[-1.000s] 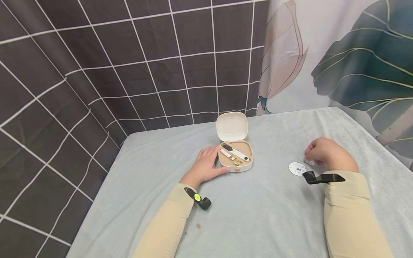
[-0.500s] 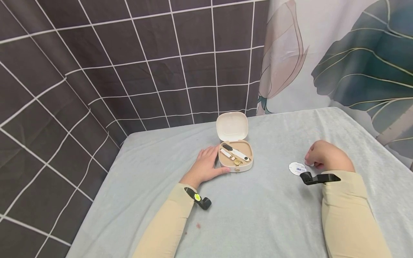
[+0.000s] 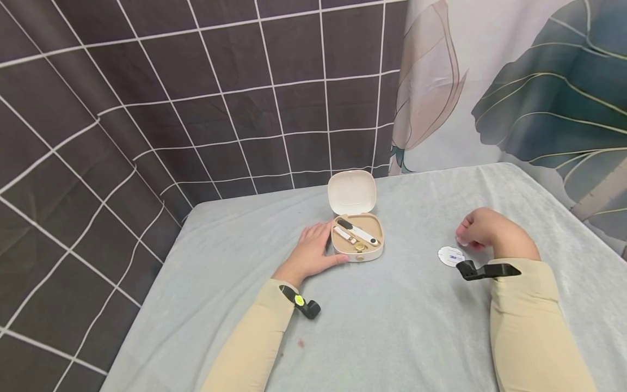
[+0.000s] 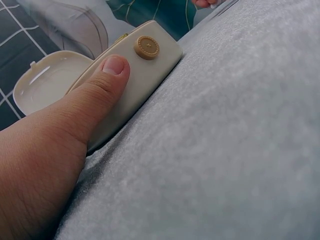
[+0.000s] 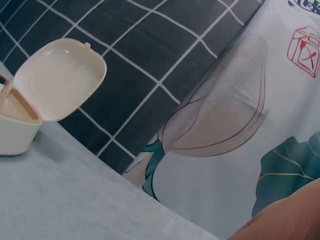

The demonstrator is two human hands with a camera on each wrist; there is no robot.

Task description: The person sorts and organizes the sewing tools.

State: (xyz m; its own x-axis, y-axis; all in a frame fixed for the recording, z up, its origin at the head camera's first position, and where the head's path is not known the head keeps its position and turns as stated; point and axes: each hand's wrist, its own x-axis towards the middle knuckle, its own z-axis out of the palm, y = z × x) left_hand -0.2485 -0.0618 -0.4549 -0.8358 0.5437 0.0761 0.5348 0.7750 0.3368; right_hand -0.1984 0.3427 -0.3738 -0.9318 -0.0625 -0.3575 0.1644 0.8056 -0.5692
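A small cream box (image 3: 357, 256) stands with its lid (image 3: 351, 191) raised. In its tan tray lie a white tool with a dark end (image 3: 360, 233), a smaller white-and-gold piece (image 3: 345, 235) and a round gold piece (image 3: 360, 246). My left hand (image 3: 313, 253) rests against the box, fingers along its left side. In the left wrist view the thumb (image 4: 102, 82) presses the front beside a button-shaped catch (image 4: 147, 47). My right hand (image 3: 490, 231) has curled fingers over the cloth, pinching a small whitish piece (image 4: 215, 5), mostly hidden. Just below lies a white disc with blue print (image 3: 450, 256).
Pale blue-grey cloth (image 3: 392, 326) covers the table. Behind it hang a dark grid-patterned curtain (image 3: 235, 109) and a curtain with large leaf prints (image 3: 553, 98). A black camera mount (image 3: 485, 270) sits on the right wrist.
My right hand has shifted only slightly, lifting a little leftward over the past half second. The small clear piece under its fingers a second ago is hidden in the head view. My left hand keeps still.
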